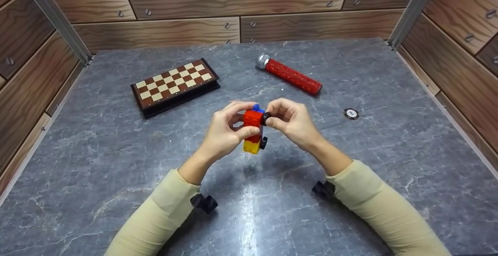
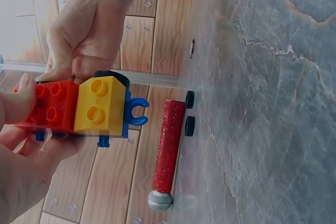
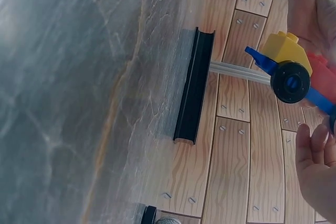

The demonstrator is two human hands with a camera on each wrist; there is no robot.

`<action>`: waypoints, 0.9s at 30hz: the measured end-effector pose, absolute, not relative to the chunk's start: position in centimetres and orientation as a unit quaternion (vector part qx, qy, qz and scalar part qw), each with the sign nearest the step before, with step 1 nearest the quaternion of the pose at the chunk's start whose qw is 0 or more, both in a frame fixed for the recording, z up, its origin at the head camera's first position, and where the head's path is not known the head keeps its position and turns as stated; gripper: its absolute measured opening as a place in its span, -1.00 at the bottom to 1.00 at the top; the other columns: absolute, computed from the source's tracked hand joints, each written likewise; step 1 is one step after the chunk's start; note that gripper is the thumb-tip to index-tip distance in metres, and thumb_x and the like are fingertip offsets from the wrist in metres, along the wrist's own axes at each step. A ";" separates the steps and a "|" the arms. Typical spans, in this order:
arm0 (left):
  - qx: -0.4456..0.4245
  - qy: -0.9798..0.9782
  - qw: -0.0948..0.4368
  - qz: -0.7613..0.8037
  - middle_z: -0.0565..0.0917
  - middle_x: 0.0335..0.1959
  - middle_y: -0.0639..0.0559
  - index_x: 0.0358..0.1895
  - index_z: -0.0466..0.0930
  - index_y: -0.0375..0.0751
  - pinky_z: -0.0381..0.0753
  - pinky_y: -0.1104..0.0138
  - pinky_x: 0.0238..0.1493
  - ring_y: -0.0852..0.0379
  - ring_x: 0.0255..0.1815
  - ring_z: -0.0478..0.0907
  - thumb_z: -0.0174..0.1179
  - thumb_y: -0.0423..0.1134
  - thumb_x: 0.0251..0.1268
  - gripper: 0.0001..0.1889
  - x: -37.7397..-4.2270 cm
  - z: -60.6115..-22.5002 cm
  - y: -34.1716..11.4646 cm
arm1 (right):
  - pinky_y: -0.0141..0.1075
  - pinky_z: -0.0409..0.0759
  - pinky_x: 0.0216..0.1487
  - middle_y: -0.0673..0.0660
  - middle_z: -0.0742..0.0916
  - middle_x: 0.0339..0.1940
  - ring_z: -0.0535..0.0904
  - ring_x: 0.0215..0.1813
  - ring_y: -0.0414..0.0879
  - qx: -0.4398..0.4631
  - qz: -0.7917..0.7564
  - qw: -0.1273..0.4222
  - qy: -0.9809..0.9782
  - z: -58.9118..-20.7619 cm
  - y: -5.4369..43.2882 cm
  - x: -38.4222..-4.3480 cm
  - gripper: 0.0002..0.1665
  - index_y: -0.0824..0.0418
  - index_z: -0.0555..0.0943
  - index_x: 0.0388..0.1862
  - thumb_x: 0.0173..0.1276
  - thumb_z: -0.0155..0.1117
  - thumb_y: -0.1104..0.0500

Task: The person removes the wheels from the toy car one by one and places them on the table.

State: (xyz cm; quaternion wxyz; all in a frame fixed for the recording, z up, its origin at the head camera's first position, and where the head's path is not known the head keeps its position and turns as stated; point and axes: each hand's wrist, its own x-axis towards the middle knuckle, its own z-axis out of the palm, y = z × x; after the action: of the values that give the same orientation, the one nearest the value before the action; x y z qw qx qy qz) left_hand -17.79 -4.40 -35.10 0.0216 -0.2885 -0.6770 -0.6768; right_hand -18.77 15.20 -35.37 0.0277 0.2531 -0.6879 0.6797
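While the toy brick vehicle [image 1: 253, 118] hangs above the gray marbled tabletop [image 1: 249, 209], between the two hands, its yellow sloped brick [image 2: 102, 106] points back toward the person. Thumb and fingers of the left hand [image 1: 223, 129] are curled round the red studded bricks [image 2: 55, 103], and the right hand [image 1: 293, 121] pinches a small black wheel [image 1: 266, 118] against the side of the far end; whether that wheel is fully seated cannot be told. Another black wheel [image 3: 291, 81] sits on the same side, by the yellow brick, whereas bare blue axle stubs [image 2: 103, 141] show on the opposite side and two loose black wheels [image 2: 189, 99] rest on the tabletop. It all looks like hard, light plastic, stiff and rather smooth, so little force should be needed to carry it, though a polished face could slide under a dry thumb. The red bricks seem the best handhold, being blocky, flat-sided and central; squeezing across them should spare the joints between pieces. The thin blue hook [image 2: 137, 112] and the stubs look the most delicate, poor places to lift by, and a wheel is probably best taken by its rim, pushed straight along its axle.
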 end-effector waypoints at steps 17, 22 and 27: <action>-0.233 -0.647 -0.034 -0.725 0.54 0.01 -0.18 0.08 0.50 -0.42 0.64 0.10 -0.20 -0.14 -0.25 0.62 0.36 -0.55 -0.07 -0.47 -18.4 -34.8 -5.2 | -0.28 0.57 -0.23 0.19 0.63 -0.33 0.54 -0.32 0.02 0.275 0.626 0.057 -0.727 -35.2 14.5 -18.5 -0.68 0.40 0.50 -0.13 0.16 0.35 0.34; -0.227 -0.646 -0.023 -0.728 0.55 -0.01 -0.17 0.07 0.51 -0.39 0.64 0.10 -0.21 -0.13 -0.26 0.62 0.36 -0.54 -0.07 -0.49 -18.5 -34.9 -5.2 | -0.20 0.59 -0.19 0.19 0.65 -0.37 0.55 -0.32 0.02 0.273 0.622 0.071 -0.730 -35.1 14.3 -18.4 -0.72 0.40 0.53 -0.14 0.19 0.33 0.32; -0.225 -0.638 -0.033 -0.736 0.55 -0.02 -0.19 0.08 0.50 -0.42 0.64 0.09 -0.19 -0.14 -0.25 0.62 0.35 -0.56 -0.06 -0.48 -18.4 -34.9 -5.2 | -0.20 0.60 -0.23 0.16 0.67 -0.39 0.57 -0.35 0.02 0.274 0.617 0.077 -0.734 -35.0 14.3 -18.4 -0.78 0.39 0.56 -0.21 0.16 0.33 0.35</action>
State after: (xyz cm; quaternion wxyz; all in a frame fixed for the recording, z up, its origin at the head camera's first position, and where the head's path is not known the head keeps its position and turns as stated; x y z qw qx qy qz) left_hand -18.39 -5.17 -34.93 -0.0331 -0.2248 -0.6375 -0.7362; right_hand -18.41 14.28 -35.00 0.0766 0.2744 -0.7339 0.6166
